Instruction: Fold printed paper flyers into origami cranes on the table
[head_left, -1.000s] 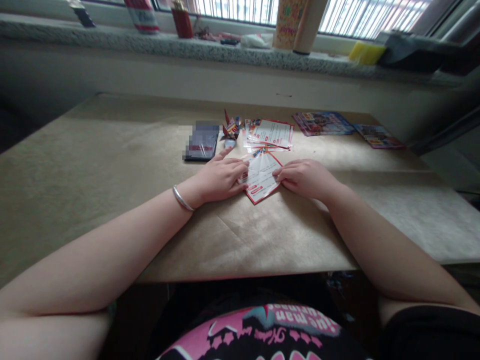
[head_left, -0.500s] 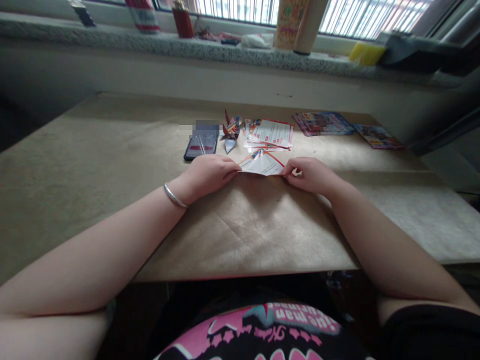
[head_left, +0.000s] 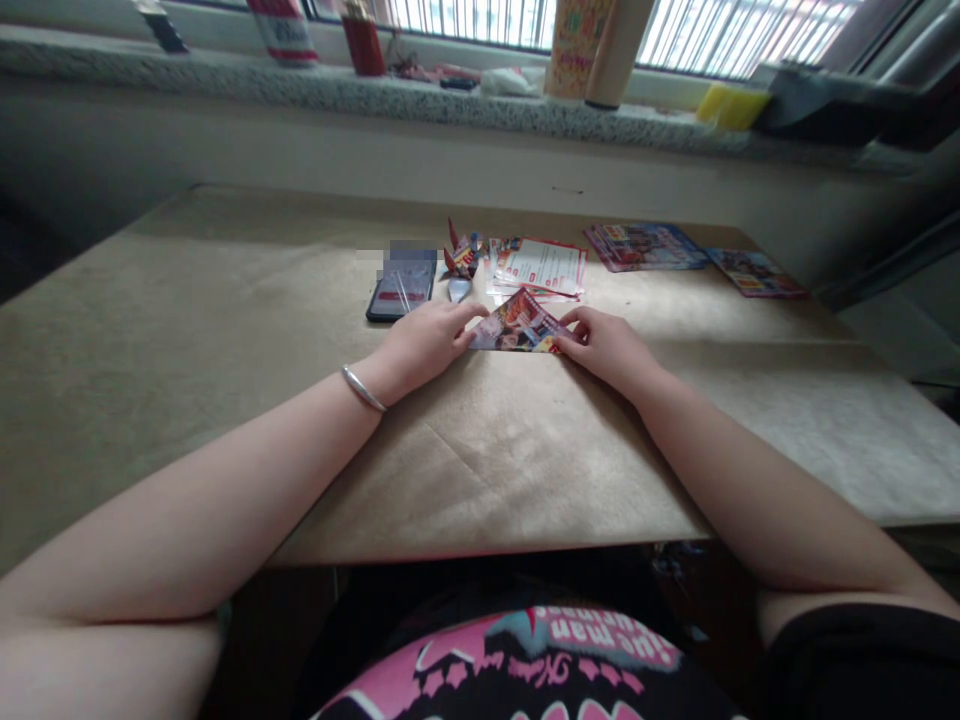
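Note:
A sheet of printed paper (head_left: pixel 521 325) lies folded as a triangle on the table, its colourful side up and its point away from me. At its left corner, my left hand (head_left: pixel 429 345) grips the paper with thumb and fingers; a silver bangle is on that wrist. My right hand (head_left: pixel 611 350) pinches the right corner, the thumb on the near side and the fingers behind. Just beyond the triangle lie a stack of printed sheets (head_left: pixel 544 265), a folded paper figure (head_left: pixel 465 255) and scissors or a similar silver-tipped item (head_left: pixel 459 290), whose kind I cannot make out.
A phone (head_left: pixel 405 285) rests left of the paper figure. Colourful booklets (head_left: pixel 649 247) and another printed piece (head_left: pixel 757 272) lie at the back right of the table (head_left: pixel 480 480). Bottles, a red container (head_left: pixel 364 42) and a yellow item (head_left: pixel 731 105) stand on the windowsill.
The paper was a half-opened white-sided sheet between both hands; now it is a flat triangle with its coloured side up. My hands have shifted slightly.

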